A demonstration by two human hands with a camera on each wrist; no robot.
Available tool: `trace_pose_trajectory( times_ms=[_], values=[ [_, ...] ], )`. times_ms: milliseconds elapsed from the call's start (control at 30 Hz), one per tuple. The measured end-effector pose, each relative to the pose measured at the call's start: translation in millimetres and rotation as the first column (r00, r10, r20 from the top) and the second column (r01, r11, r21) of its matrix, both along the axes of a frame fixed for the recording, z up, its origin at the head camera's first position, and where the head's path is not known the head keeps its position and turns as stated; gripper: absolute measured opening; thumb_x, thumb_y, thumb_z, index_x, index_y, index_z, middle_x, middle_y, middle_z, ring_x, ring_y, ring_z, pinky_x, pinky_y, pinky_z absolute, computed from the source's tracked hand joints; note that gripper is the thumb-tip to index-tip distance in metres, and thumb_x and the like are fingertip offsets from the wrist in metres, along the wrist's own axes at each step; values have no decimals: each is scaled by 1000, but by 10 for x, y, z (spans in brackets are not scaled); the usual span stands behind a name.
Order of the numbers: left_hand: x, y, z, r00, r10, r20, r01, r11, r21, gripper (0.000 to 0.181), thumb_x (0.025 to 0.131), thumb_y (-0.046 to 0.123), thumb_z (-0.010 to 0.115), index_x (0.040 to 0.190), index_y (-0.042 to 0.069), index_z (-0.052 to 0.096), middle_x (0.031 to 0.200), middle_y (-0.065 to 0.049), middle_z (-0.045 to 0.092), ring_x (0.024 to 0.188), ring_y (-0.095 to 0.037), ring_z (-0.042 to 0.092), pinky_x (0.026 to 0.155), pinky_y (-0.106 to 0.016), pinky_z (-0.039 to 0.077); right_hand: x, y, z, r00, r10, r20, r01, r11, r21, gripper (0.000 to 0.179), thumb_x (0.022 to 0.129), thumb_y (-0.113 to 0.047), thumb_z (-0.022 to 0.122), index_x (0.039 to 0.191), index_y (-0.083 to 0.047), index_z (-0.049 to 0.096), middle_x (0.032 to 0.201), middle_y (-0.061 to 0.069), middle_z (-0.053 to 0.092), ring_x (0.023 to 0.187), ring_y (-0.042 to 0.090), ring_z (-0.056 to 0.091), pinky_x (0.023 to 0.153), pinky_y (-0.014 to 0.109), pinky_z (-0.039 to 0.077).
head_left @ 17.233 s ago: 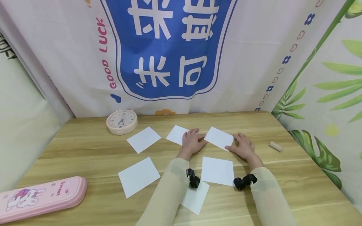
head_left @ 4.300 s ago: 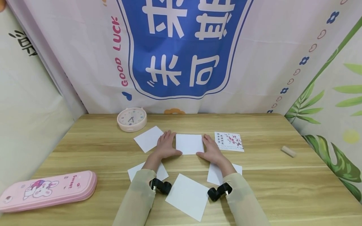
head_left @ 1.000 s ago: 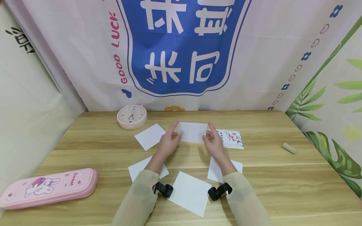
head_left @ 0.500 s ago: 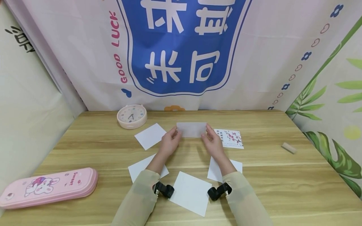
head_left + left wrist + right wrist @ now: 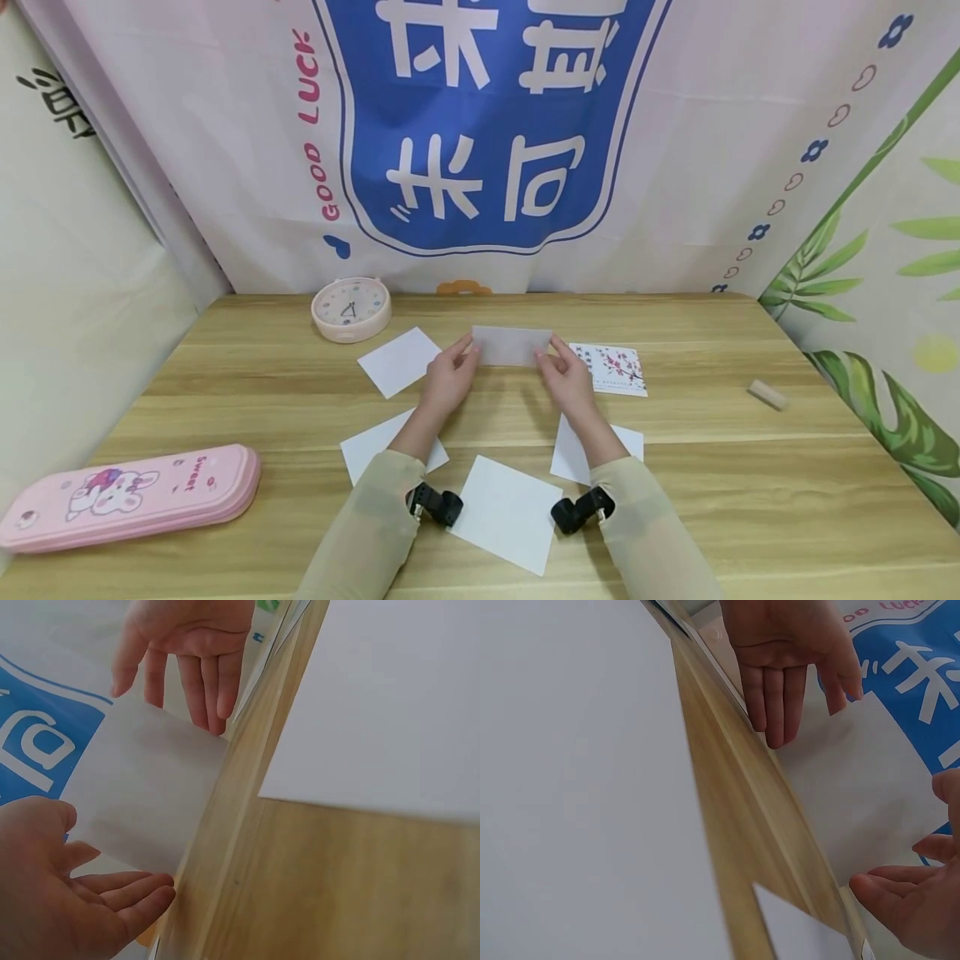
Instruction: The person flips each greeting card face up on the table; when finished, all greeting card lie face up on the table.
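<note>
A white card (image 5: 512, 346) is held raised and tilted nearly upright at the back middle of the table; its blank, shaded side faces me. My left hand (image 5: 450, 379) pinches its left edge and my right hand (image 5: 567, 383) its right edge. In the left wrist view the same blank face shows between the left hand (image 5: 67, 892) and the right hand (image 5: 199, 652). Its far side is hidden. Just right of it, partly behind the right hand, a card with red blossoms and writing (image 5: 618, 369) lies face up.
Several blank white cards lie about: one at back left (image 5: 399, 362), one under the left forearm (image 5: 367, 450), one under the right forearm (image 5: 628, 442), one in front (image 5: 506, 512). A pink clock (image 5: 351, 310), pink pencil case (image 5: 135, 498) and small beige block (image 5: 767, 395) stand around.
Since the oldest frame, the blossom card has come to lie face up at right. The middle card, flat between my hands 4.3 s ago, is now lifted and tilted, steeper than 1 s ago.
</note>
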State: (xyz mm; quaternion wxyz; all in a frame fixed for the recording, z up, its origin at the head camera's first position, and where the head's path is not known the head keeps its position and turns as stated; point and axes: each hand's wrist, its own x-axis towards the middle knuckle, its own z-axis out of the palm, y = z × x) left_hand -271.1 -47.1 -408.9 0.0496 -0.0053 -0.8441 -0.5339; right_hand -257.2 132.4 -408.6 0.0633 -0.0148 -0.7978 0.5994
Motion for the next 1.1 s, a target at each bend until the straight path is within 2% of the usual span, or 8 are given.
trace_pose_trajectory(
  times_ms=[200,367,500,633,767,933,1100],
  values=[
    [-17,6,-30,1000,18,-26,-15,992,128,43,84,44,49,110,10,58,92,-8,63,83,-19,59,71,-32,46,-22,4,-19,999,-29,24,30,999,-35,57,83,-39,53,125,-1,42,117,18,50,104,26,50,82,31,42],
    [-27,4,-44,998,5,-63,6,986,167,43,79,47,55,99,9,62,88,-4,63,81,-14,57,71,-28,46,-40,8,-49,999,-25,22,26,998,-60,60,82,-40,54,123,2,43,122,16,46,111,24,44,88,26,37],
    [-34,-4,-58,997,-38,-63,50,976,212,43,79,40,59,103,4,60,100,-7,60,93,-15,54,79,-24,44,-46,12,-67,1000,-3,20,4,998,-70,58,82,-35,56,123,3,42,123,16,45,111,24,44,88,27,37],
    [-39,-25,-68,995,-95,-38,101,965,240,49,78,33,62,112,-1,54,114,-13,52,107,-21,47,87,-26,38,-50,21,-75,999,26,38,-24,998,-62,60,82,-32,58,127,3,38,128,14,40,113,25,41,90,29,35],
    [-50,-62,-78,990,-140,-6,138,971,197,56,77,30,64,120,-1,48,121,-15,47,109,-24,45,89,-32,37,-56,42,-76,996,74,52,-73,997,-23,64,81,-29,60,129,3,33,132,14,35,118,25,35,93,29,31],
    [-68,-108,-88,980,-197,21,193,974,122,63,74,27,68,126,0,42,126,-14,43,115,-25,39,93,-35,32,-62,84,-65,983,178,46,-180,983,37,65,81,-19,61,131,7,27,135,17,27,123,24,26,96,30,26],
    [-77,-122,-105,972,-224,68,225,974,-7,71,72,30,70,129,4,38,130,-10,39,120,-22,31,97,-34,25,-56,123,-60,972,225,66,-231,967,103,69,80,-16,62,132,6,23,136,17,24,123,23,24,96,29,26]
  ],
)
